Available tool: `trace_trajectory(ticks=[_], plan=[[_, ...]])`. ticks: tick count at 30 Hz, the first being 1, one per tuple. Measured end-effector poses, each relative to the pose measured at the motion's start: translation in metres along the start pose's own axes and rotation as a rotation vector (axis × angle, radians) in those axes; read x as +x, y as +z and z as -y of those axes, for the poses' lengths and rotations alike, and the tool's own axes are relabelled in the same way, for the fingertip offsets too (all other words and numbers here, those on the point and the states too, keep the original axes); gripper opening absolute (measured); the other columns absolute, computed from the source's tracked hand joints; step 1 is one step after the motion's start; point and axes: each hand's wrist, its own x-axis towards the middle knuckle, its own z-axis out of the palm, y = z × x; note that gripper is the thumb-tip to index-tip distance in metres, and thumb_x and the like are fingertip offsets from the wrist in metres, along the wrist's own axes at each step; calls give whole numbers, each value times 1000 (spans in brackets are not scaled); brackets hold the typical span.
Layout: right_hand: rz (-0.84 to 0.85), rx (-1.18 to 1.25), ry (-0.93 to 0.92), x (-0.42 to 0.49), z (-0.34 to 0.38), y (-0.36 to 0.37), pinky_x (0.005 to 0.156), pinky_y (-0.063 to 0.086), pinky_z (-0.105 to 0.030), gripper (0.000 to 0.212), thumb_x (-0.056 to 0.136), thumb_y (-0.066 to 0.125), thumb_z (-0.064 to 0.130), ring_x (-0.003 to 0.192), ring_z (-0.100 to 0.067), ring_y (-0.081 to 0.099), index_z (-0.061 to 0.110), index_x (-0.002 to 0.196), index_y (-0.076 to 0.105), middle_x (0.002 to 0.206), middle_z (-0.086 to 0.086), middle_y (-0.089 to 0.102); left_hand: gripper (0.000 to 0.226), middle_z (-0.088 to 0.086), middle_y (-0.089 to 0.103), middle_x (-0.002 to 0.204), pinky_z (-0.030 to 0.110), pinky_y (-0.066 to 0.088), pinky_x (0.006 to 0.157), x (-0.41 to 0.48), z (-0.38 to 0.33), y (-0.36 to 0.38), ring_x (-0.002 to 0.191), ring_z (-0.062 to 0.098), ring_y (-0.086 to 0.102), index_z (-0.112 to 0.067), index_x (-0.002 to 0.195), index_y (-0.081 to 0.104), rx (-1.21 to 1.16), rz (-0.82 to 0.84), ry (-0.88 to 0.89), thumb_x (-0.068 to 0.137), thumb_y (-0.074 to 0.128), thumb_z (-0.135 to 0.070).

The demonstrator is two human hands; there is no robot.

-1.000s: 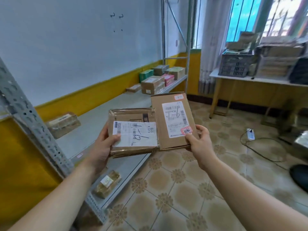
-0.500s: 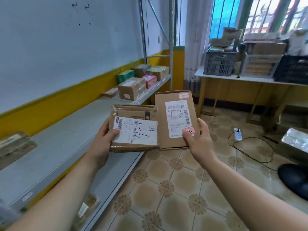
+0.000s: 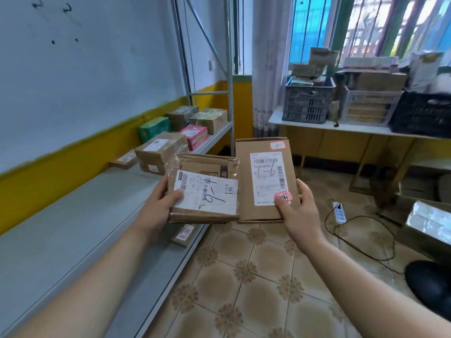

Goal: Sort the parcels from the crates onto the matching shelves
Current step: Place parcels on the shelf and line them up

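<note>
Since a second ago the shelf's perforated upright has been lost from the left edge, the parcels grouped at the shelf's far end are brought nearer, and the two held parcels are kept side by side as before. At the left the grey shelf (image 3: 61, 230) is seen running along the yellow-banded wall; near its far end a flat parcel (image 3: 123, 161), a brown box (image 3: 158, 152), a green box (image 3: 153, 129) and a pink box (image 3: 194, 134) are grouped close together. The left hand (image 3: 158, 208) is closed on the taped parcel (image 3: 207, 170); its thumb is pressed on the white label, its fingers are hidden beneath, and the handwritten 1-6 is turned upside down. Just beside it, edges meeting, the plain parcel (image 3: 246, 181) is held with its 1-6 label upright; it is gripped by the right hand (image 3: 297, 211), the thumb laid on the pink sticker at the lower right corner, the fingers curled round the right edge. Both parcels are held in the air, above the shelf's front edge and the tiled floor. Further right a white table (image 3: 317, 124) is set under the window; three crates filled with parcels are lined up on it, the grey crate (image 3: 307, 103), the pale crate (image 3: 368, 108) and the black crate (image 3: 419, 115); a power strip (image 3: 339, 211) is laid on the floor below.
</note>
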Motion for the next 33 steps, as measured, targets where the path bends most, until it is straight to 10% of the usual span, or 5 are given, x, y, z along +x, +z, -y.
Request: trace_trajectory(ticks=[10,17,25,33], plan=[[120,34,-31,164,-8,-28,61,42,-13,65,97,64,24,87,2,54,29,152,30,122,11,50,38,9,69,118,51,54,91,110,2,94,101,29,70,-31,138,46,-148,-153,-14,102,44,-24],[180,32,-6,238,-13,-26,95,55,-44,68,94,68,28,113,-16,59,31,152,31,135,3,55,37,4,69,117,38,59,73,165,10,123,95,23,72,-35,138,47,-103,-278,-11,101,47,-31],[227,11,-12,314,-28,23,66,47,-17,67,95,67,27,100,-8,59,30,151,31,130,5,55,33,3,69,118,48,54,92,245,18,119,103,25,69,-36,132,52,-108,-305,32,100,49,-28],[194,-54,-31,423,-19,82,71,49,-22,67,94,68,32,106,-13,59,31,150,31,125,6,56,39,3,69,118,34,56,80,374,17,107,104,21,69,-24,141,46,-85,-223,81,102,44,-22]])
